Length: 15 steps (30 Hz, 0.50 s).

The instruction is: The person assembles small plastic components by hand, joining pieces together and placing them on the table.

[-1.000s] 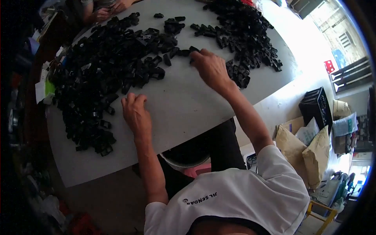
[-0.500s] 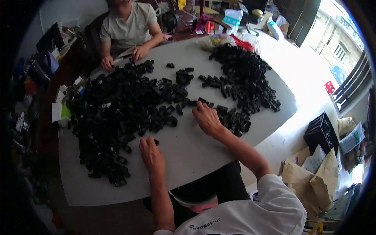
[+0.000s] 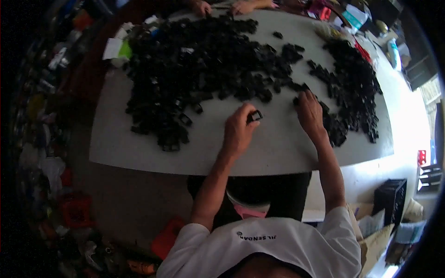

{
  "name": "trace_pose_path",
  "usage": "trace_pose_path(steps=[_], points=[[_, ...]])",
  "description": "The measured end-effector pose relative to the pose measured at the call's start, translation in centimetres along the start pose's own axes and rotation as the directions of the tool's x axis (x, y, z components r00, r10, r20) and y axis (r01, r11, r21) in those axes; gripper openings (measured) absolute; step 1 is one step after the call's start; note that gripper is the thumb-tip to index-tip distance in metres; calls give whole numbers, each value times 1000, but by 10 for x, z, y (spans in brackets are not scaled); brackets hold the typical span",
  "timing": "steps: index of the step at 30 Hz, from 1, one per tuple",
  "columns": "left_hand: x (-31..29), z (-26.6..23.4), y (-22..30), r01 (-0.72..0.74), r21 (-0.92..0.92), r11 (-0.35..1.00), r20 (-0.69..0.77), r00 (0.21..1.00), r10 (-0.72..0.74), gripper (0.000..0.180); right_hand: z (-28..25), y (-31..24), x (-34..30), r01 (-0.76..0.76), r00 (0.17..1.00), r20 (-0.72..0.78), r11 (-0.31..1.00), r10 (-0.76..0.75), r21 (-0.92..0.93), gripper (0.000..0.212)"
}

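My left hand (image 3: 237,132) is closed on a small black plastic piece (image 3: 255,116) with a rectangular opening, held over the near part of the table. My right hand (image 3: 309,113) has its fingers bent together at the edge of the right-hand pieces. A dark plastic piece (image 3: 304,87) shows at its fingertips; the fingers partly cover it. To the left spreads a large heap of black plastic pieces (image 3: 199,60), many of them overlapping. A second black heap (image 3: 354,78) runs along the right side of the table.
Both heaps lie on a pale table (image 3: 139,155) with a curved edge. Another person's hands (image 3: 243,6) rest at its far side. A white and green box (image 3: 117,48) stands at the left edge, and plastic bags (image 3: 330,31) lie at the far right. Below right is a black crate (image 3: 390,199).
The view has tilted and turned. My left hand has turned and now shows a black piece between thumb and fingers. My right hand stays near the same pieces between the heaps.
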State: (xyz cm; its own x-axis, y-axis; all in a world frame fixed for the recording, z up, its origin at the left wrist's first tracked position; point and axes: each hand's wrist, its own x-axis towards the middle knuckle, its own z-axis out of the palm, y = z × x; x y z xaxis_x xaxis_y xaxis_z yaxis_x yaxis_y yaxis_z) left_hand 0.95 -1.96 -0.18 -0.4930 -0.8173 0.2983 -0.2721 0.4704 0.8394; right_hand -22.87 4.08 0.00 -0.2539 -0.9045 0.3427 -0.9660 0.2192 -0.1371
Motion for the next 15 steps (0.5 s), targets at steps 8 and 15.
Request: trace_pose_path(steps=[8, 15], points=[[-8, 0, -7, 150, -360, 921, 75, 988, -131, 24, -43, -83, -12, 103, 975, 53, 650, -216, 753, 24], [-7, -10, 10, 444, -392, 806, 345, 883, -318, 25, -28, -89, -23, 242, 946, -20, 666, -323, 705, 26]])
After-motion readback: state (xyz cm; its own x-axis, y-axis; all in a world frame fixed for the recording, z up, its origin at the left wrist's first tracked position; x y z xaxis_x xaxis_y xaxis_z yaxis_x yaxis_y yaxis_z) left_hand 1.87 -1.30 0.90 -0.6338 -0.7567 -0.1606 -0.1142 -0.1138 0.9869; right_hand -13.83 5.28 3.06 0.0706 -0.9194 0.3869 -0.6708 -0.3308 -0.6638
